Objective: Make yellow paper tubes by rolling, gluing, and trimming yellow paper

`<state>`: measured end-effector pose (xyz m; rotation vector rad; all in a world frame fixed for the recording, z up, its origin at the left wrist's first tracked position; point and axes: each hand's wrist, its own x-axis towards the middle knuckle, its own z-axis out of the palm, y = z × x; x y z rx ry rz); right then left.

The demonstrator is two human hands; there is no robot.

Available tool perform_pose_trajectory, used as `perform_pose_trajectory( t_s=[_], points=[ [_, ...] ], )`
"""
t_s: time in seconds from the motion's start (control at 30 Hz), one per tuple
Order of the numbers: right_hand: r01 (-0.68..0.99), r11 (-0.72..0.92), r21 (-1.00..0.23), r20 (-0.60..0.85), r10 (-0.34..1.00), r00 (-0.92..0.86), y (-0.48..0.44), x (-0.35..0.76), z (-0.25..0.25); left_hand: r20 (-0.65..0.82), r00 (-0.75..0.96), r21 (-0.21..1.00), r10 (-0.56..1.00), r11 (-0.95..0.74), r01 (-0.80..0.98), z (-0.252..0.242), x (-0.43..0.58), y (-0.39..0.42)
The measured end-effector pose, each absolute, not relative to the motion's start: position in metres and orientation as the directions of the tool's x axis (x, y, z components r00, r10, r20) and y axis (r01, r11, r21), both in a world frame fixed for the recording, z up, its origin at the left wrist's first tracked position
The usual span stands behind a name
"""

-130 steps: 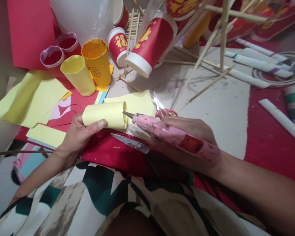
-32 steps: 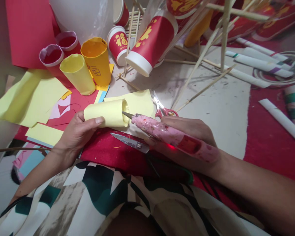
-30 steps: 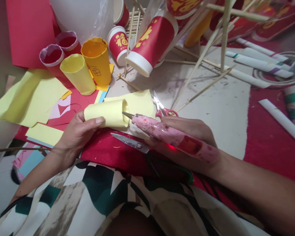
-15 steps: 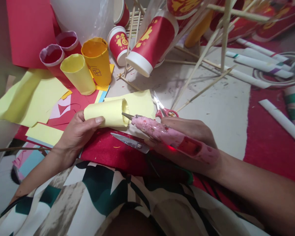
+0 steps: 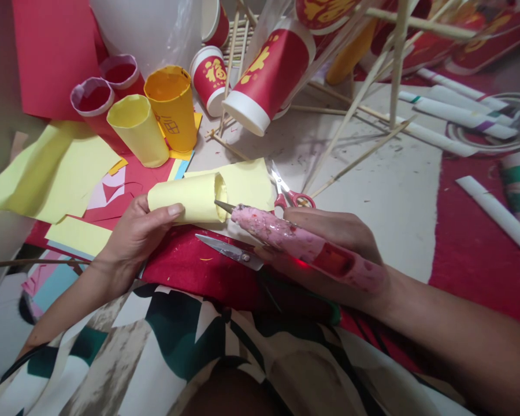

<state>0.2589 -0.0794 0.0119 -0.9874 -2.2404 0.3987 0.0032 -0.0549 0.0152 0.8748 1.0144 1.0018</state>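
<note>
My left hand (image 5: 141,237) is closed around a yellow paper-covered cup (image 5: 182,199) lying on its side, its open end facing right. In my right hand (image 5: 338,248) is a pink glue gun (image 5: 281,228) with a red light glowing underneath. Its dark nozzle tip sits at the rim of the cup's mouth; whether it touches the paper I cannot tell. Large scissors (image 5: 229,251) lie below the nozzle, their handles hidden. Small red-handled scissors (image 5: 292,196) and a yellow sheet (image 5: 247,176) lie just behind.
Paper-covered cups stand at the back left: a yellow one (image 5: 137,130), an orange one (image 5: 171,110) and two red ones. Printed red cups (image 5: 271,75) and wooden sticks (image 5: 359,156) fill the back. White paper tubes (image 5: 498,214) lie at right, coloured paper sheets (image 5: 52,167) at left.
Hardly anything differs. Both hands, the yellow cup and the glue gun hold almost the same positions, with only a tiny shift of the whole view.
</note>
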Motion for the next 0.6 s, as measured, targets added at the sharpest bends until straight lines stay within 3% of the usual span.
perform_pose_trajectory(
  t_s=[0.6],
  points=[
    [0.547,0.636,-0.544,0.414,0.770,-0.484,-0.0762,0.2570,0.0087,-0.235,0.240,0.923,0.942,0.293,-0.249,0.0142,0.0015,-0.0549]
  ],
)
